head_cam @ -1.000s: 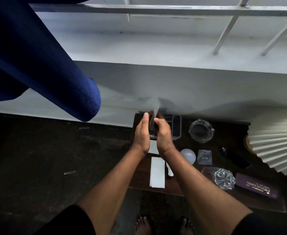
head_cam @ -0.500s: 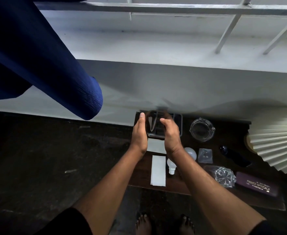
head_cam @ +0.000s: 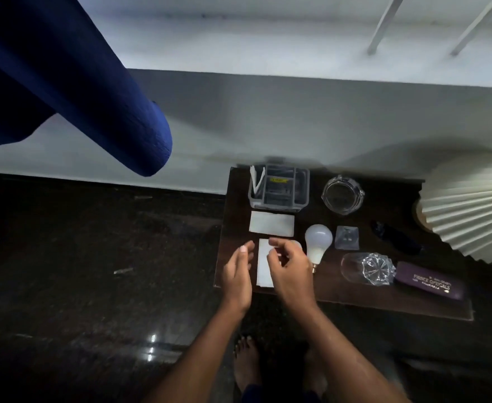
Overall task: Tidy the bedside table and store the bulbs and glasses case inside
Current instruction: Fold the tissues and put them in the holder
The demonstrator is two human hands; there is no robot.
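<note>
Left hand, right hand: fingers relaxed, grasping nothing | bulb: on surface beside right hand; judged light, slippery, fragile; we cup its globe | glasses case: near-right corner; judged stiff; we grip its sides

Bare left hand, bare right hand, bare feet, dark garment.
</note>
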